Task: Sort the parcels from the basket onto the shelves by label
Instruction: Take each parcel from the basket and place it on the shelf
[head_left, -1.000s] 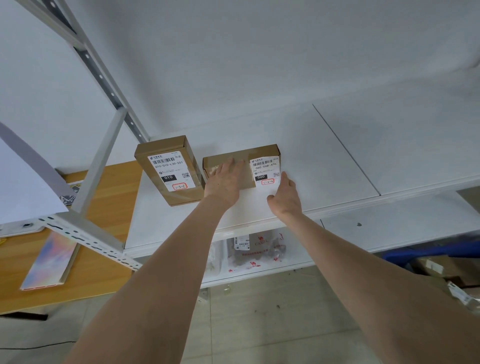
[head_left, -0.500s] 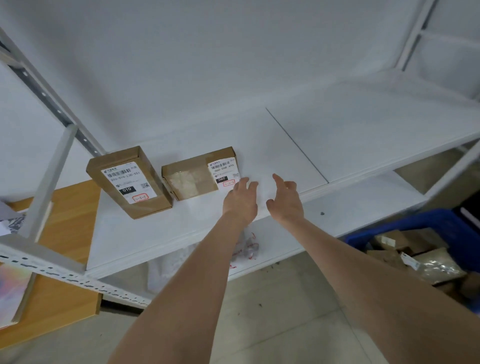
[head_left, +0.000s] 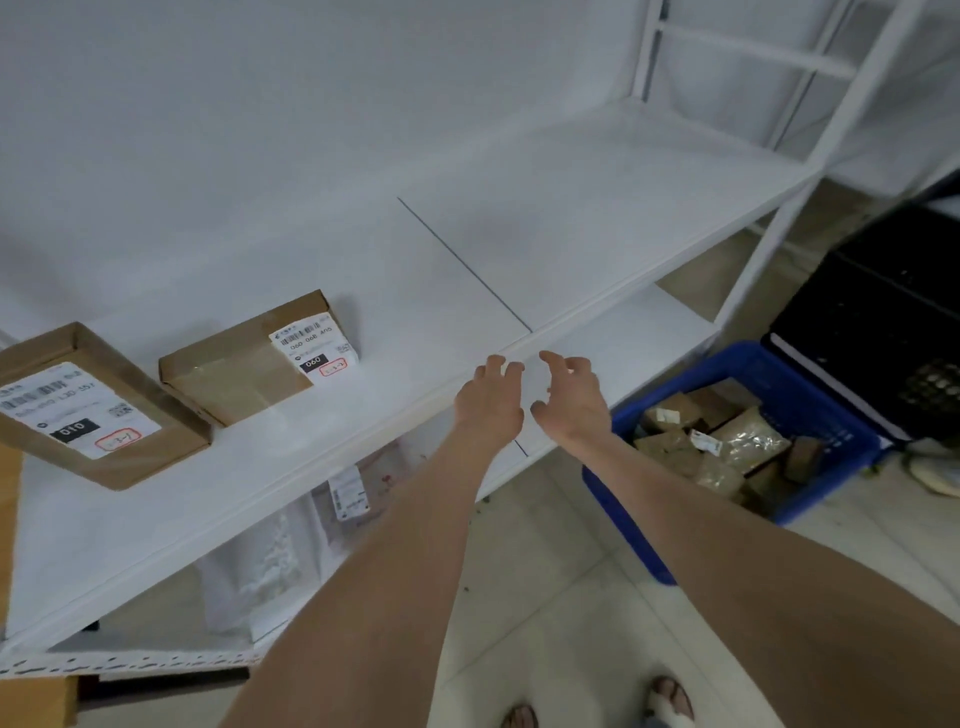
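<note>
Hands: centre of the frame, the left hand (head_left: 488, 405) and right hand (head_left: 571, 408) hover side by side at the shelf's front lip. Both are empty, with fingers loosely bent.
Basket: the blue plastic basket (head_left: 727, 364) sits on the floor at right. Its walls are latticed, and it is heaped with brown boxes and crinkly film-wrapped parcels (head_left: 717, 441). By my reckoning most of the sorting is left.
Lower shelf: a soft white bag parcel (head_left: 270, 566) lies half hidden.
Upper shelf: the white shelf (head_left: 571, 249) is smooth, flat board with one seam.
Box 060: this flat, taped cardboard parcel (head_left: 234, 379) lies at left of centre, looking placed.
Box 010: a similar cardboard parcel (head_left: 88, 415) at the left edge, near 060 but apart.
</note>
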